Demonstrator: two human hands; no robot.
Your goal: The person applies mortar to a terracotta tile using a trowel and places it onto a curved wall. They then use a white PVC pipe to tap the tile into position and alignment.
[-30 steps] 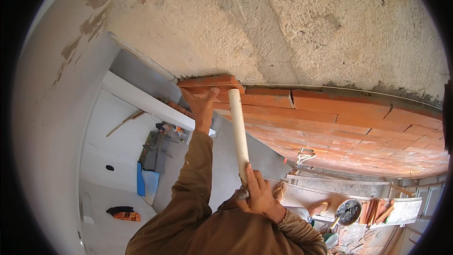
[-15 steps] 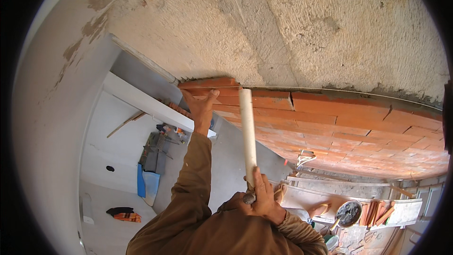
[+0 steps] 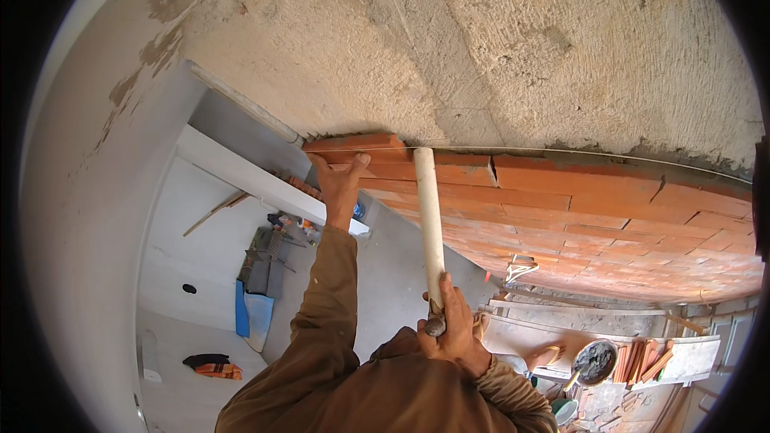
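In the head view, I am keeping my left hand (image 3: 341, 184) against the end brick (image 3: 377, 142) of the top row, thumb and forefinger spreading apart along its front; I cannot tell whether my other fingers are gripping it, since they are hidden. That brick is sitting at the left end of the brick wall (image 3: 521, 200), just under rough plaster (image 3: 561, 40). My right hand (image 3: 455, 329) is wrapping around a hammer (image 3: 431, 224) close to its dark metal head, and the pale handle is pointing away from me, its far end showing just right of the brick. A thin string (image 3: 577, 150) is running along the top row. Far below to the right, a bucket (image 3: 614, 359) is holding grey mortar (image 3: 595, 359), and loose bricks (image 3: 638, 361) are lying beside it. To the left, an orange and black cloth (image 3: 216, 367) is showing.
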